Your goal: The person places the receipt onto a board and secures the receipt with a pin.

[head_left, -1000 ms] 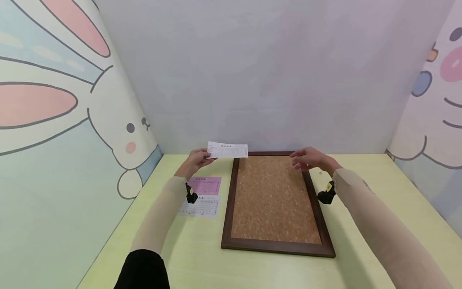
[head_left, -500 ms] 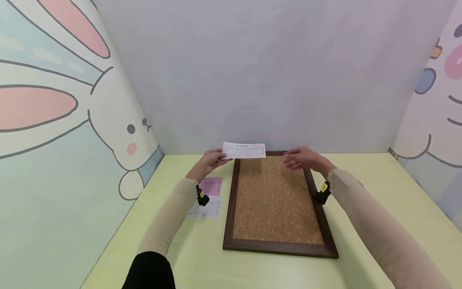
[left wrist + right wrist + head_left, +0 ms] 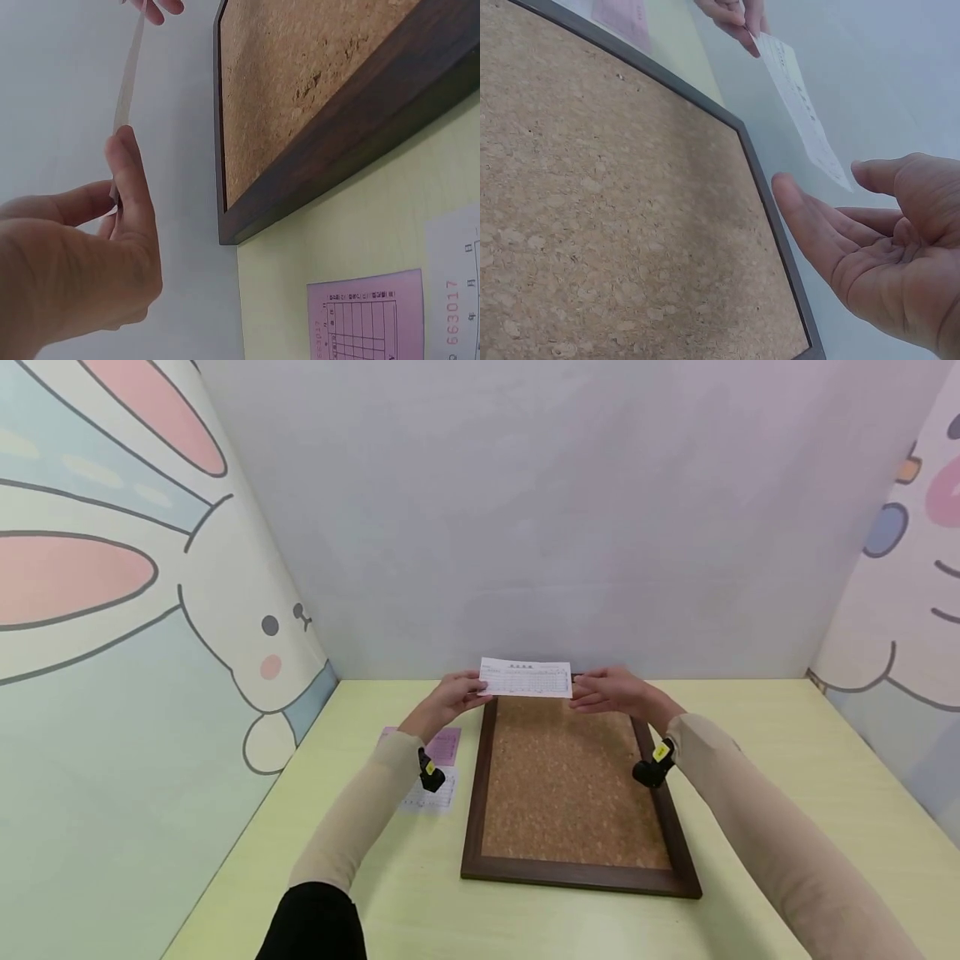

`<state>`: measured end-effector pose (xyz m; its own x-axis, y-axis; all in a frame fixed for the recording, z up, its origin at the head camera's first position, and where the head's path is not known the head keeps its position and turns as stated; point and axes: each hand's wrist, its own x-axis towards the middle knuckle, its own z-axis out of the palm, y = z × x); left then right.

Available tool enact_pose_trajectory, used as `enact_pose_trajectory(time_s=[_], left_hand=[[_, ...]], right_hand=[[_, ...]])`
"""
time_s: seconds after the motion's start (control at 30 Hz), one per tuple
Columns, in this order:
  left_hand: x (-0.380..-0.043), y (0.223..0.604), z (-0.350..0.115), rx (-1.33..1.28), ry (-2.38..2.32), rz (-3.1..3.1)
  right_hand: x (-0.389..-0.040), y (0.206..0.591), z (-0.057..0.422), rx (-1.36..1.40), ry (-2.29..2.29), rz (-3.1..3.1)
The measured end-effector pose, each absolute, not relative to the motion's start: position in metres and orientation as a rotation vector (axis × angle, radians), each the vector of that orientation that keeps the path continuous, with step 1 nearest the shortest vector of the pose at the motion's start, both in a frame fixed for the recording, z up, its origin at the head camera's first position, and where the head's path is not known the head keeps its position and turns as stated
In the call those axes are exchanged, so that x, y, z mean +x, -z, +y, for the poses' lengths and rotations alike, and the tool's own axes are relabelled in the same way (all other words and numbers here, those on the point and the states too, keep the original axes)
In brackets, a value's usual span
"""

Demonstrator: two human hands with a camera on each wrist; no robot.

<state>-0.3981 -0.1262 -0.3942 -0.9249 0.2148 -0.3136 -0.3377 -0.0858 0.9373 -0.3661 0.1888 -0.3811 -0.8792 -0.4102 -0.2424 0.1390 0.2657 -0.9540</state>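
My left hand (image 3: pixel 450 697) pinches the left end of a white printed paper slip (image 3: pixel 525 678) between thumb and fingers. The slip is held up above the far end of a framed corkboard (image 3: pixel 573 785). My right hand (image 3: pixel 618 689) is at the slip's right end. In the right wrist view its thumb and fingers (image 3: pixel 802 217) are spread, with the slip's corner close to the thumb tip and the fingers not closed on it. In the left wrist view the slip (image 3: pixel 126 90) appears nearly edge-on, stretching from the left hand (image 3: pixel 90 255) toward the right fingers.
A pink printed slip (image 3: pixel 444 747) and another white slip (image 3: pixel 435 793) lie left of the corkboard, partly hidden by my left forearm. All rest on a pale yellow-green table (image 3: pixel 397 893). A grey wall (image 3: pixel 525 527) stands behind, with painted side walls.
The left hand has carried the white slip rightward over the corkboard. The right hand has moved left toward it, so the gap between slip and right fingers has closed almost fully.
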Motion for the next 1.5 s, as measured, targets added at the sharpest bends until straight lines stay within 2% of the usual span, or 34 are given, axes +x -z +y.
enact_pose_trajectory(time_s=[0.73, 1.5], left_hand=[[-0.401, 0.411, -0.105, -0.119, -1.911, 1.972], [-0.411, 0.431, -0.092, -0.226, -1.924, 2.053]], right_hand=[[-0.366, 0.392, 0.19, -0.283, 1.769, 2.087], [-0.369, 0.41, 0.197, -0.119, 1.769, 2.188]])
